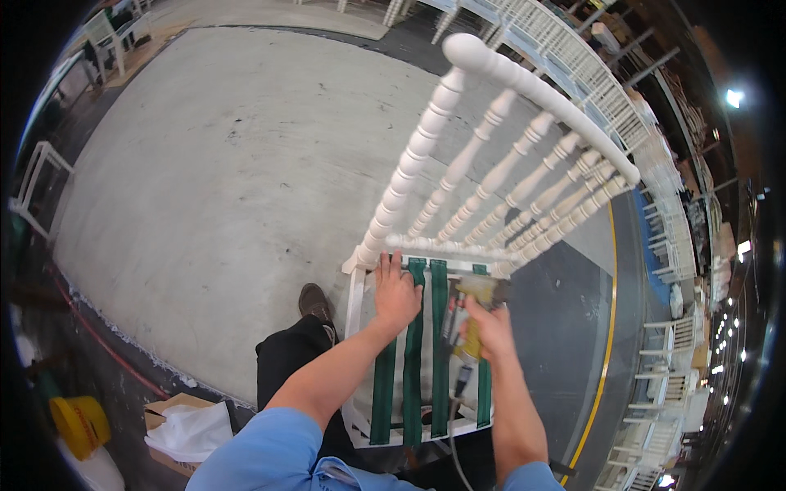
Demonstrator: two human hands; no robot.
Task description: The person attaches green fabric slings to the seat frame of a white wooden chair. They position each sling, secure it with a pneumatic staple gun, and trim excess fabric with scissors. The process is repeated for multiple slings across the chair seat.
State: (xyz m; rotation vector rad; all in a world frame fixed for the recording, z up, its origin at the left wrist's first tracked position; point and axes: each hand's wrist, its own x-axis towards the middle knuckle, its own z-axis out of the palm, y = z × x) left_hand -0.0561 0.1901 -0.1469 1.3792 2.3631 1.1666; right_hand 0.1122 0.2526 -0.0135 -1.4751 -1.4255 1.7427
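Note:
A white chair with a turned-spindle back stands in front of me, its seat frame close to my legs. Several green webbing straps run lengthwise across the open seat. My left hand lies on the strap ends at the frame's rear left, fingers stretched toward the backrest. In my right hand is a yellow air staple gun, slightly blurred, with a hose trailing down from it. Its nose is near the rear rail on the right; whether it touches is hidden.
Rows of white chairs line the right side and the far edge. A cardboard box with white wrapping and a yellow bucket sit at lower left. My shoe is on the grey floor left of the chair.

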